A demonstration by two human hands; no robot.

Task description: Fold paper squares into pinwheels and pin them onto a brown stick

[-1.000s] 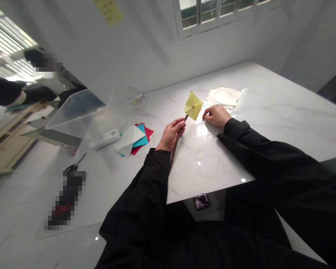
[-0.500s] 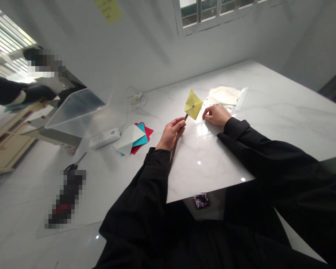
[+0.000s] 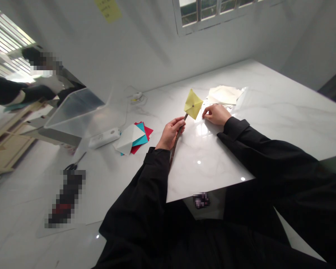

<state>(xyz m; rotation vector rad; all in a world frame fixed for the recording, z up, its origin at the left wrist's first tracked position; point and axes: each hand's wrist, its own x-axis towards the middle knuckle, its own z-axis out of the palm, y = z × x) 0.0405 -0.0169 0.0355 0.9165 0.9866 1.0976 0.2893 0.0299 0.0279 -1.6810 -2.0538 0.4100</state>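
My left hand is closed around the thin brown stick of a yellow paper pinwheel. The stick slants, its lower end running down past my wrist toward the table's front edge. The pinwheel's folded head sits at the top, with a small dark pin at its middle. Just right of that head, my right hand is low over the table or resting on it, its fingers curled and apart from the paper. Whether anything small is between those fingertips is hidden. Behind it lies a stack of cream paper sheets.
White, blue and red paper sheets lie left of my left hand, beside a white elongated device. Farther left are a clear plastic bin, scissors and a blurred-out dark item. Another person is at the far left.
Both my hands and the pinwheel hold almost the same place. The other person at the far left has shifted slightly.
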